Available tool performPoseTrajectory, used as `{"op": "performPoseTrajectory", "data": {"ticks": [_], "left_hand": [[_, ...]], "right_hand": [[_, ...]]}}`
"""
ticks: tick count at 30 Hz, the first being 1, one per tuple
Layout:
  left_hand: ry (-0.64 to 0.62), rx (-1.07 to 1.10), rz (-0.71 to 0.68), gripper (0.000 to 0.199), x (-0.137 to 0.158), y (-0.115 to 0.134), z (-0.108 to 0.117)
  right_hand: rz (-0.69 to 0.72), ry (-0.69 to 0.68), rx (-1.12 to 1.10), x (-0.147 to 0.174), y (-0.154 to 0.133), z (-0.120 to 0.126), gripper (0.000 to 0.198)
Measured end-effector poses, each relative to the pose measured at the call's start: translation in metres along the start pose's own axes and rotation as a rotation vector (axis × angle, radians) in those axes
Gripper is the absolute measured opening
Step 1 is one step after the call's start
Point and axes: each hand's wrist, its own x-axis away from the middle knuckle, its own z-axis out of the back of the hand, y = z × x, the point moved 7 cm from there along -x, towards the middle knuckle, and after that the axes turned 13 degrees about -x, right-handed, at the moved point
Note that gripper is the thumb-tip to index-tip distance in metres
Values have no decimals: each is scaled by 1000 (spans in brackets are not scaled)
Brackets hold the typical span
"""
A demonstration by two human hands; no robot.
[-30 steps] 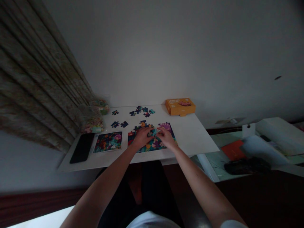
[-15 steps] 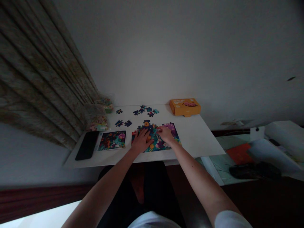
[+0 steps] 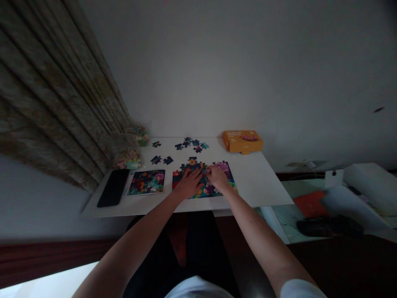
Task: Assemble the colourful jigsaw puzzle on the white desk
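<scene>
A partly joined jigsaw puzzle with a colourful flower pattern lies near the front edge of the white table. My left hand rests flat on it, fingers spread. At the puzzle's upper middle, my right hand has thumb and forefinger pinched together over a gap; a puzzle piece seems to be between them, mostly hidden by the fingers. Loose puzzle pieces lie farther back, and a few more pieces sit to the left. Beside the puzzle is a printed picture card with a similar design.
A black phone lies at the table's left end. Clear bags of other pieces stand by the curtain. An orange box is at the back right against the wall. Lower, at right, a glass-like surface holds an orange folder.
My left hand has slid slightly right across the puzzle, closer to my right hand. The right hand stays pinched at nearly the same spot. The camera view has shifted a little.
</scene>
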Motion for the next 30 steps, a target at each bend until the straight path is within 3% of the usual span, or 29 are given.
{"op": "performPoseTrajectory", "data": {"ticks": [8, 15, 21, 26, 30], "left_hand": [[-63, 19, 41, 57, 2, 3, -7], [-38, 66, 96, 47, -14, -9, -1], [-63, 11, 166, 50, -23, -36, -2], [-47, -10, 144, 57, -19, -37, -5], [-12, -23, 159, 56, -16, -33, -1]], "right_hand": [[38, 173, 70, 33, 32, 44, 21], [125, 237, 49, 47, 40, 46, 30], [123, 211, 17, 46, 38, 48, 28], [154, 200, 33, 43, 23, 49, 26], [266, 35, -42, 33, -7, 30, 28]]}}
